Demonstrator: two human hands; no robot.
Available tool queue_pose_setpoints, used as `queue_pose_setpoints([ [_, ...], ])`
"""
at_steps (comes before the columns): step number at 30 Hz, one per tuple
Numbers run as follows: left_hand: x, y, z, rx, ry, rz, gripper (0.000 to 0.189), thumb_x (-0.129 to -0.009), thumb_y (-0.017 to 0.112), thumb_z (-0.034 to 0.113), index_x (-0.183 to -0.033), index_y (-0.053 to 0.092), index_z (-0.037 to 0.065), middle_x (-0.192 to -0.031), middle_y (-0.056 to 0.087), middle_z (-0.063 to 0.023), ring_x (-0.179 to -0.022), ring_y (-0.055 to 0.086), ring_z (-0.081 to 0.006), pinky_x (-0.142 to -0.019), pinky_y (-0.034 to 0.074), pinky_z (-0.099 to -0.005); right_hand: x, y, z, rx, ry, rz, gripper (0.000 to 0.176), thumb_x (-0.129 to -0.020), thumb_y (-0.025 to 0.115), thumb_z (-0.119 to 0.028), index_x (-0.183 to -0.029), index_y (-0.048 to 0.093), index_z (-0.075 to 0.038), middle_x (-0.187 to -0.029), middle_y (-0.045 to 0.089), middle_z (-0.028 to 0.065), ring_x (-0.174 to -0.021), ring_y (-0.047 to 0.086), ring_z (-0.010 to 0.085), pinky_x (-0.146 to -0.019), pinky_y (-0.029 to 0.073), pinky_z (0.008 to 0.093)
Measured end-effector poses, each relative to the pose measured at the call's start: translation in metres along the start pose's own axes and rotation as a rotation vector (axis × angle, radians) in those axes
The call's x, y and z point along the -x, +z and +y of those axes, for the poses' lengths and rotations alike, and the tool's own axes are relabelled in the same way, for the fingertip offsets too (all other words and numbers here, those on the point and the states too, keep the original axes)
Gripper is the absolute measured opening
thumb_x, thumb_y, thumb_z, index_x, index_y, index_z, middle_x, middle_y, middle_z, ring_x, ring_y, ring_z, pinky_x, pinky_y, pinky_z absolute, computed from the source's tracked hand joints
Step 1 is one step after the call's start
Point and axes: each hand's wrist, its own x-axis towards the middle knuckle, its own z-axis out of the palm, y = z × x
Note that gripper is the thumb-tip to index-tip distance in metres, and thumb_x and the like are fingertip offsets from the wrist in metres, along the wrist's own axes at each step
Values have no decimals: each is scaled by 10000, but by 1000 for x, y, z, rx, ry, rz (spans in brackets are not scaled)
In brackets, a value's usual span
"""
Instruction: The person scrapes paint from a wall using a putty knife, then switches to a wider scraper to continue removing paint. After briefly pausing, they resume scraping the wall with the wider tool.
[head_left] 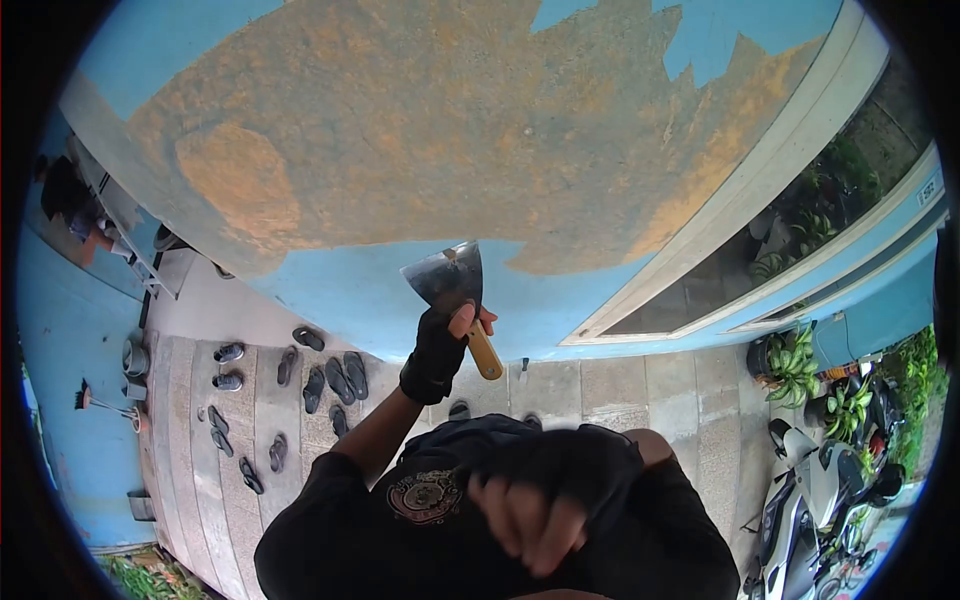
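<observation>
My left hand [450, 345], in a black fingerless glove, is closed on a putty knife [443, 275] with a wide metal blade and a yellowish handle. The blade points up towards the wall [480, 150] and overlaps the lower edge of its large bare patch, where light blue paint [340, 295] begins. Grey-brown and orange-tan show in the patch, with jagged paint edges around it. In front of my chest is my right hand [545, 505], also in a black fingerless glove, its bent fingers blurred and its palm hidden. Nothing shows between those fingers.
Several sandals and slippers [347, 376] lie on the tiled floor [620, 400] to the left. A window [740, 240] in a pale frame is at the right. Potted plants [790, 365] and a parked motorbike [805, 500] stand beyond it. At the far left is a ladder [130, 240].
</observation>
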Motion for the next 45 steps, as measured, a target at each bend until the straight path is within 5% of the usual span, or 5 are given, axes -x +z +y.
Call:
queue_pose_setpoints([
  [11, -6, -43, 27, 23, 26, -202, 394, -1000, 459, 295, -904, 659, -31, -807, 655, -107, -765, 618, -190, -749, 479, -332, 28, -28, -1, 722, 633, -461, 421, -988, 549, -375, -1354, 552, -167, -1473, 484, 100, -1483, 234, 318, -1177, 128, 582],
  [20, -40, -13, 76, 42, 261, -184, 378, -1001, 442, 304, -964, 672, 6, -874, 679, -100, -792, 617, -164, -741, 468, -302, 50, -65, 2, 1264, 892, 803, 479, -891, 716, -266, -1281, 597, -15, -1097, 701, 133, -1017, 670, 217, -883, 503, 330],
  [28, -59, 5, 82, 178, -27, -464, 329, -997, 508, 286, -1134, 623, 10, -877, 672, -105, -767, 667, -176, -687, 521, -298, 47, -59, 3, 826, 725, 1062, 349, -927, 651, -264, -1147, 602, 2, -839, 697, 48, -817, 645, 114, -703, 474, 268],
  [30, -65, 8, 89, -443, 627, -423, 266, -952, 580, 189, -1142, 626, 8, -1031, 678, -140, -958, 669, -220, -816, 527, -331, 44, -57, -8, 757, 590, 1121, 419, -922, 642, -262, -1216, 540, 18, -802, 662, 64, -714, 597, 129, -678, 467, 280],
  [45, -57, 47, 118, -617, 800, -341, 155, -898, 577, 126, -969, 685, 41, -1015, 704, -118, -882, 681, -264, -773, 530, -365, 23, -63, -99, 623, 148, 1136, 388, -928, 580, -197, -1254, 455, -27, -706, 537, 88, -488, 499, 153, -528, 444, 293],
])
